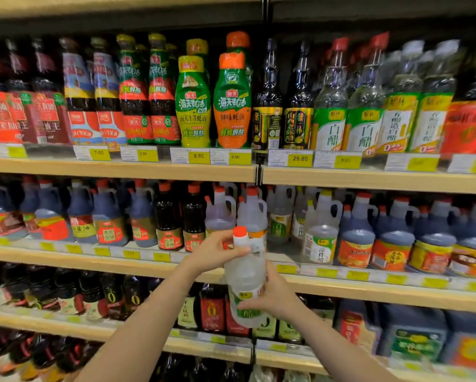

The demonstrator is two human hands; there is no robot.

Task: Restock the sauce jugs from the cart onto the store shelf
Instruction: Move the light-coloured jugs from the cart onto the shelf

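I hold a clear jug [246, 274] with a red cap and a green-and-white label, upright in front of the middle shelf [369, 274]. My left hand [217, 253] grips its neck and handle from the left. My right hand [272, 295] wraps the lower body and label from the right. Directly behind it, two similar pale jugs with red caps [235, 210] stand on the middle shelf. The cart is out of sight.
Dark handled jugs fill the middle shelf left [79, 216] and right [396, 232]. Tall sauce bottles [212, 97] crowd the shelf above. Dark bottles [212, 310] line the shelf below. Yellow price tags [300, 158] run along the shelf edges.
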